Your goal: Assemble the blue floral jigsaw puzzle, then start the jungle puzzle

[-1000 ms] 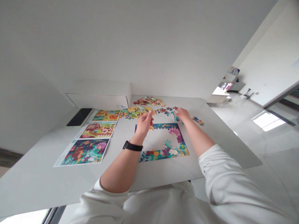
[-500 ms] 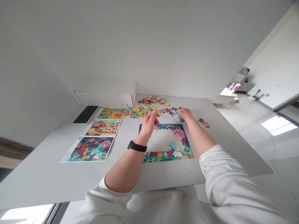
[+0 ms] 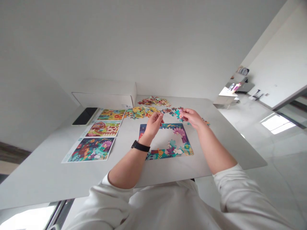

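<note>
A jigsaw puzzle [image 3: 188,150] lies in front of me, its border joined and its middle showing the pale surface beneath. My right hand [image 3: 192,118] is above the loose dark and teal pieces behind the puzzle, pinching a small puzzle piece [image 3: 181,114] between thumb and fingers. Over the puzzle's upper left part hovers my left hand [image 3: 154,124], with a black band on the wrist. Its fingers are curled and the thumb rests near them; whether anything is between them is hidden. Teal and brown loose pieces [image 3: 169,111] lie between the two hands.
Yellow pieces [image 3: 141,111] and a red-and-cream heap [image 3: 154,101] lie farther back. To the left are a sheet of three printed pictures [image 3: 92,149], a black phone [image 3: 85,116] and a white box [image 3: 103,99]. A wall stands behind the table [image 3: 127,169].
My right hand has lifted and drawn slightly back from the loose pieces, with a piece in its fingertips. My left hand stays over the puzzle, its fingers more curled. The view has shifted a little.
</note>
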Action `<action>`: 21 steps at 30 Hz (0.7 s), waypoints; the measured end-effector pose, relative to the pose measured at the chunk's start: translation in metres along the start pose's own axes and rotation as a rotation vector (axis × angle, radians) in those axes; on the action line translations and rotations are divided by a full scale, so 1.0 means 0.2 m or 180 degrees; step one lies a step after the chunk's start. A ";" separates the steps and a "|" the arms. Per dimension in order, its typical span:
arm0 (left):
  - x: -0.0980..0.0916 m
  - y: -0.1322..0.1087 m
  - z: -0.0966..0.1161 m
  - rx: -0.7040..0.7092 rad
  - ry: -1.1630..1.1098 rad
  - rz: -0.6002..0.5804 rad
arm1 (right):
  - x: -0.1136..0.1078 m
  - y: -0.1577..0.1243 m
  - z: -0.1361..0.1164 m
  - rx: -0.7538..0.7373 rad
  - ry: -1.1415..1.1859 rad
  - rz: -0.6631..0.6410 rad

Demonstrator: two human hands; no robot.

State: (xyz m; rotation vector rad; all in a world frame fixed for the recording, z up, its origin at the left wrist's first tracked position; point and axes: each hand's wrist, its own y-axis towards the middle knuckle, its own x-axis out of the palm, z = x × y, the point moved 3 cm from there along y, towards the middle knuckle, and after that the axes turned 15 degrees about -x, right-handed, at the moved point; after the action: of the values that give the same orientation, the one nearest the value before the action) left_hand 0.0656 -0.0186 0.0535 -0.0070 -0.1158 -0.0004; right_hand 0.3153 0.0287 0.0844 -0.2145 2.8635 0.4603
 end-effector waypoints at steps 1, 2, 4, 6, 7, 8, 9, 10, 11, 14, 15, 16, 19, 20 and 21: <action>0.01 -0.01 0.00 0.0001 0.0069 -0.0035 | 0.03 -0.05 -0.01 -0.0002 0.0053 -0.0006; 0.02 -0.02 0.00 0.0001 0.0146 -0.0053 | 0.06 -0.09 -0.01 -0.0011 0.0105 -0.0004; 0.05 -0.04 -0.02 -0.0011 0.0334 -0.0046 | 0.13 -0.17 0.01 -0.0056 0.0233 0.0007; 0.06 -0.07 -0.04 -0.0049 0.0543 -0.0026 | 0.19 -0.21 0.05 -0.0076 0.0416 0.0026; 0.07 -0.08 -0.06 -0.0090 0.0644 -0.0028 | 0.22 -0.23 0.07 -0.0040 0.0509 0.0019; 0.08 -0.10 -0.08 -0.0142 0.0736 -0.0037 | 0.24 -0.24 0.10 0.0017 0.0591 0.0002; 0.08 -0.11 -0.10 -0.0197 0.0813 -0.0053 | 0.26 -0.25 0.12 0.0079 0.0654 -0.0025; 0.08 -0.12 -0.11 -0.0247 0.0872 -0.0070 | 0.27 -0.26 0.14 0.0132 0.0693 -0.0058; 0.08 -0.12 -0.13 -0.0284 0.0913 -0.0081 | 0.27 -0.26 0.16 0.0165 0.0714 -0.0086; 0.08 -0.13 -0.15 -0.0324 0.0953 -0.0069 | 0.27 -0.26 0.18 0.0169 0.0695 -0.0106; 0.08 -0.13 -0.16 -0.0344 0.0939 -0.0066 | 0.27 -0.26 0.18 0.0163 0.0676 -0.0114; 0.08 -0.12 -0.17 -0.0370 0.0909 -0.0073 | 0.27 -0.26 0.18 0.0153 0.0659 -0.0126; 0.08 -0.11 -0.18 -0.0422 0.0773 -0.0143 | 0.27 -0.26 0.17 0.0082 0.0646 -0.0190; 0.08 -0.11 -0.18 -0.0412 0.0742 -0.0166 | 0.27 -0.26 0.17 0.0050 0.0645 -0.0204; 0.08 -0.11 -0.19 -0.0390 0.0730 -0.0182 | 0.27 -0.26 0.17 0.0019 0.0634 -0.0209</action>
State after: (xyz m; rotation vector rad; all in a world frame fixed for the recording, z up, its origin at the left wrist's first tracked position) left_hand 0.0855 -0.0413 0.0183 -0.1258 0.1136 -0.0654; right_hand 0.2789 -0.0153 0.0250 -0.3721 3.0395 0.4406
